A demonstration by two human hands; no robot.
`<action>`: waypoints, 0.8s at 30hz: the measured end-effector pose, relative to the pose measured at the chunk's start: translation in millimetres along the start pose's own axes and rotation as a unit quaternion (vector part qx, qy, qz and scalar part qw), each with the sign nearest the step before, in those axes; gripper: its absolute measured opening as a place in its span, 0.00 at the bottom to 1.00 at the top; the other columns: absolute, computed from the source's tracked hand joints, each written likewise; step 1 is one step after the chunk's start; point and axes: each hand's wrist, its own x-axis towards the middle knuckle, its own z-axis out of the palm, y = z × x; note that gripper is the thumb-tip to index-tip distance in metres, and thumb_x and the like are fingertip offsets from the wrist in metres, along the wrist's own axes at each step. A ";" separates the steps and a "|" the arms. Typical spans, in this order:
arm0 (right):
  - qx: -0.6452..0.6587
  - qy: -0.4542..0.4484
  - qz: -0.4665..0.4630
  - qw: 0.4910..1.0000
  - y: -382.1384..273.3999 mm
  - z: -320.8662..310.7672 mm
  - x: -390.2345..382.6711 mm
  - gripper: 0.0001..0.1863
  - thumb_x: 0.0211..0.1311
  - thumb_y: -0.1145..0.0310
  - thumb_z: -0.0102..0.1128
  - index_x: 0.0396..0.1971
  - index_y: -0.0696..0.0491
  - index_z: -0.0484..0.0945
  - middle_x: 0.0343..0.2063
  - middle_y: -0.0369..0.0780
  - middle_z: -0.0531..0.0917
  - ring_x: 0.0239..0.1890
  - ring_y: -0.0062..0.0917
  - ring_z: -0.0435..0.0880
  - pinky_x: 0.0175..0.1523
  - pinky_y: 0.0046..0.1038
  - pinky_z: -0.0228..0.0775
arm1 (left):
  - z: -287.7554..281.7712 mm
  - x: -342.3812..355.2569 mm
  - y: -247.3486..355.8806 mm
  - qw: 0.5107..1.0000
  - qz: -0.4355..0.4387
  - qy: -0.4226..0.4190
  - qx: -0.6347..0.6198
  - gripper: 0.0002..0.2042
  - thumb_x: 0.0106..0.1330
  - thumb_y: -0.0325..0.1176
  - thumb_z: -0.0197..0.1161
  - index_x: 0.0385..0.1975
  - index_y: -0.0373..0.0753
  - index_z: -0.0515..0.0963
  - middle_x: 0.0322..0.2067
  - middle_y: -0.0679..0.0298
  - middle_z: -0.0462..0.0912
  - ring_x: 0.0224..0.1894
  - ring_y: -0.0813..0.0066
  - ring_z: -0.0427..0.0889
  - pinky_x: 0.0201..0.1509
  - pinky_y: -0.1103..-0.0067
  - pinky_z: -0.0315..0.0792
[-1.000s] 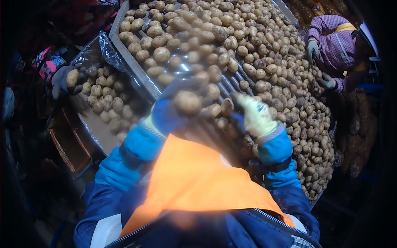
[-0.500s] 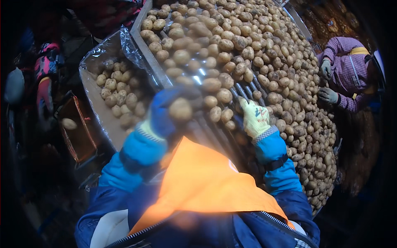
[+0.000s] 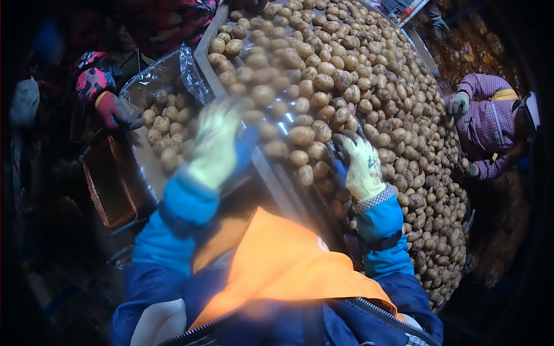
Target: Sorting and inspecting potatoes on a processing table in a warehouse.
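My left hand (image 3: 220, 141), in a pale yellow and blue glove, is smeared by motion above the metal sorting table's edge (image 3: 209, 68), beside a plastic-lined box of potatoes (image 3: 161, 121); whether it holds anything is unclear. At the centre right, my right hand (image 3: 360, 164), in a similar glove with dark soiled fingertips, curls its fingers down among the loose potatoes (image 3: 301, 136) on the table, and what they hold is hidden. Potatoes pile thickly around it and to its right, with metal rollers showing in gaps.
An open brown crate (image 3: 104, 181) stands left of the box. A co-worker's gloved hand (image 3: 115, 112) reaches beside the box. Another co-worker in a checked sleeve (image 3: 485, 83) works along the table's right side. A further gloved hand (image 3: 438, 26) shows at the top right.
My left hand has swung up and left toward the box; the potato seen in it earlier is no longer visible. My right hand's fingers are more curled. The left co-worker's hand has moved up.
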 end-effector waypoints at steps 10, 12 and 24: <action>0.135 -0.002 -0.051 0.989 -21.0 26.3 55.9 0.20 0.62 0.66 0.64 0.54 0.54 0.80 0.48 0.49 0.85 0.50 0.49 0.83 0.54 0.46 0.76 | 71.6 85.1 -16.1 0.964 0.051 -0.222 0.137 0.19 0.64 0.38 0.61 0.53 0.40 0.79 0.46 0.53 0.84 0.52 0.51 0.80 0.56 0.57 0.66; 0.149 -0.002 -0.042 0.988 -21.3 28.3 45.8 0.21 0.63 0.69 0.66 0.56 0.54 0.81 0.49 0.50 0.85 0.52 0.47 0.84 0.57 0.42 0.76 | 74.7 94.4 -10.0 0.952 0.049 -0.253 0.165 0.18 0.61 0.36 0.64 0.52 0.43 0.82 0.46 0.54 0.85 0.54 0.51 0.81 0.58 0.56 0.66; 0.212 0.066 0.118 0.968 8.9 3.8 -14.4 0.20 0.65 0.72 0.67 0.57 0.57 0.81 0.50 0.48 0.86 0.54 0.33 0.86 0.58 0.30 0.78 | -9.8 35.8 -32.0 0.769 -0.262 -0.092 -0.576 0.24 0.64 0.25 0.69 0.61 0.32 0.76 0.48 0.59 0.86 0.47 0.75 0.84 0.51 0.78 0.78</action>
